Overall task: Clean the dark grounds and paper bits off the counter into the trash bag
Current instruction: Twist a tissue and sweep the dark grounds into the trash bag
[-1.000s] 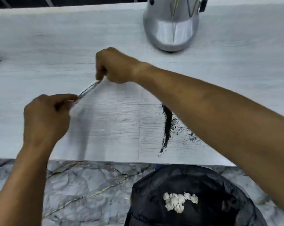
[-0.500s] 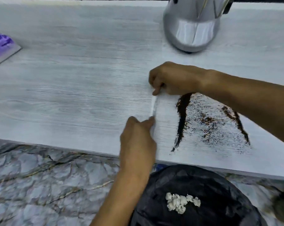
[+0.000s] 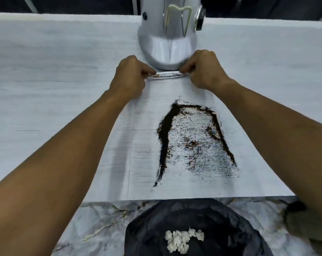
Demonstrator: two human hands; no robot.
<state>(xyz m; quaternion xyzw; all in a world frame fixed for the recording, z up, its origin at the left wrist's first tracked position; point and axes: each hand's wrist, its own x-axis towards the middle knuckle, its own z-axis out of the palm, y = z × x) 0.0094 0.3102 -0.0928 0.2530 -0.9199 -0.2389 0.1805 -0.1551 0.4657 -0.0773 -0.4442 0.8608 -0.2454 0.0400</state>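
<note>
Behind the spill, strip: I hold a thin flat strip (image 3: 165, 75) crosswise just in front of the mixer (image 3: 168, 43), edge toward the counter (image 3: 45, 74).
Left hand (image 3: 130, 78): closed, pinching the strip's left end between thumb and fingertips.
Right hand (image 3: 204, 71): closed, pinching the right end the same way.
Change: half a second ago the strip stood lengthwise at the left side of the grounds, with my hands one ahead of the other; now it lies across, behind the far edge of the patch, with my hands side by side.
Meaning: I judge the scraper is set for a pull toward me, which would carry the grounds to the counter's near edge.
Grounds (image 3: 193, 141): on the counter between my forearms, with thick ridges along the left, far and right borders and a thin speckle inside; nothing of this patch looks cleared yet.
Bag (image 3: 221, 218): black, mouth open on the floor just below the near edge, in line with the patch.
Bag contents: a clump of white paper bits (image 3: 182, 239); whether grounds are inside, I cannot tell against the black.
</note>
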